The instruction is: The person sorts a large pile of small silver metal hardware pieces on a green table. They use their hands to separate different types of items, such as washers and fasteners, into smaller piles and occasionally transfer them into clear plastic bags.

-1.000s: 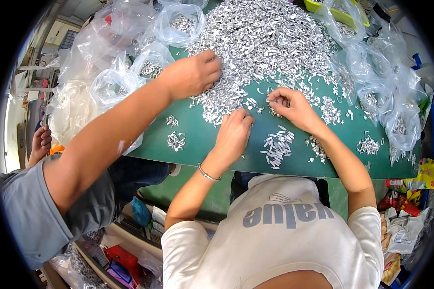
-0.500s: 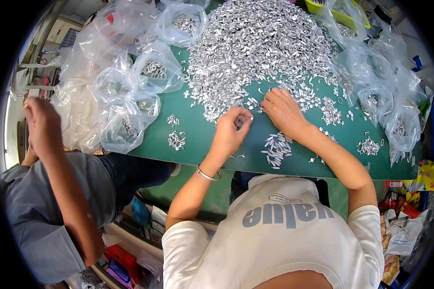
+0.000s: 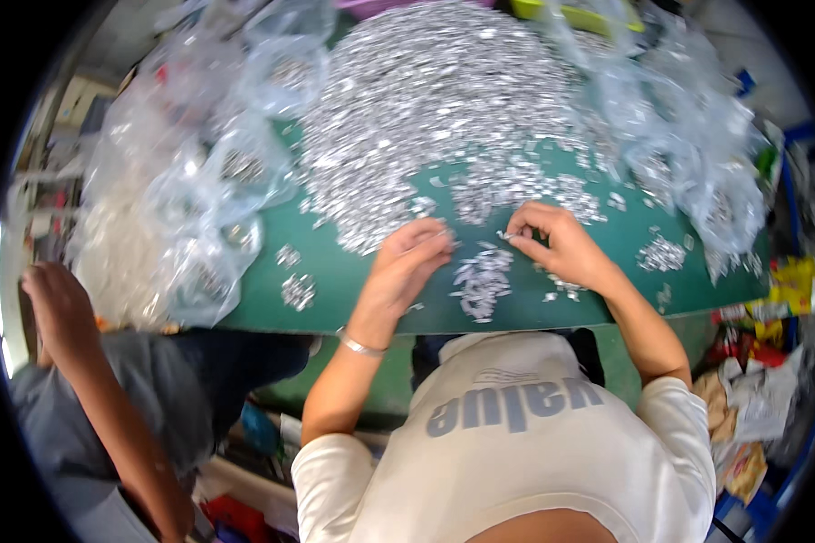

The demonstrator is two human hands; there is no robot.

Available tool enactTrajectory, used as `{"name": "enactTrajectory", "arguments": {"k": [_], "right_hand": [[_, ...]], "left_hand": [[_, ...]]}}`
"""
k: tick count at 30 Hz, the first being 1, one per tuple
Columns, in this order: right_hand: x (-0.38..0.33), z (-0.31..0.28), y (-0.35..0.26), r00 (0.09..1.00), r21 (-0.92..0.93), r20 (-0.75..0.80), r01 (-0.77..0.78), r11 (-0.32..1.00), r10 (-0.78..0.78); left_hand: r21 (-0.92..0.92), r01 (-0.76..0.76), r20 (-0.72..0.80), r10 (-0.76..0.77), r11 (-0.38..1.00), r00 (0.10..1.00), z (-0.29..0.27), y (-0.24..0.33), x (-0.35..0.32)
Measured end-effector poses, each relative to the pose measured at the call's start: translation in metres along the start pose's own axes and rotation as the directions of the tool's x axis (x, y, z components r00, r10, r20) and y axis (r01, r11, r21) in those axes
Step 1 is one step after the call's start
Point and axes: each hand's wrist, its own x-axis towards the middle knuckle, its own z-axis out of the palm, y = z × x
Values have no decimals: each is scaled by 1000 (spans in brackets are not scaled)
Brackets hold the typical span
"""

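Observation:
A large heap of small silvery metal pieces (image 3: 444, 81) covers the far middle of the green table (image 3: 353, 299). At the heap's near edge my left hand (image 3: 406, 262) is closed in a pinch; a small pale speck shows at its fingertips, too blurred to name. My right hand (image 3: 561, 244), to the right, pinches a small silvery metal piece (image 3: 505, 235) between thumb and forefinger. Between and just below both hands lies a small pile of flat metal strips (image 3: 483, 282). A few loose pieces (image 3: 566, 288) lie under my right wrist.
Clear plastic bags with metal parts stand at the left (image 3: 244, 163) and right (image 3: 720, 204). Small part piles lie left (image 3: 299, 291) and right (image 3: 661, 253). A yellow-green basket (image 3: 580, 14) stands at the back. At the left, a co-worker's arm (image 3: 100, 380) is raised beside the table.
My right hand has drawn back from the heap toward me and now pinches a piece. My left hand has come lower, beside the strip pile. The view has shifted and blurred.

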Motion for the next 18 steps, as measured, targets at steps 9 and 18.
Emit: {"name": "enactTrajectory", "arguments": {"k": [9, 18], "right_hand": [[-142, -96, 43, 844, -429, -505, -430, 795, 184], [-146, -95, 28, 807, -266, -563, -384, 884, 180]], "left_hand": [[66, 19, 8, -20, 998, 1000, 18, -7, -1], [412, 55, 240, -167, 910, 956, 142, -67, 65]]}}
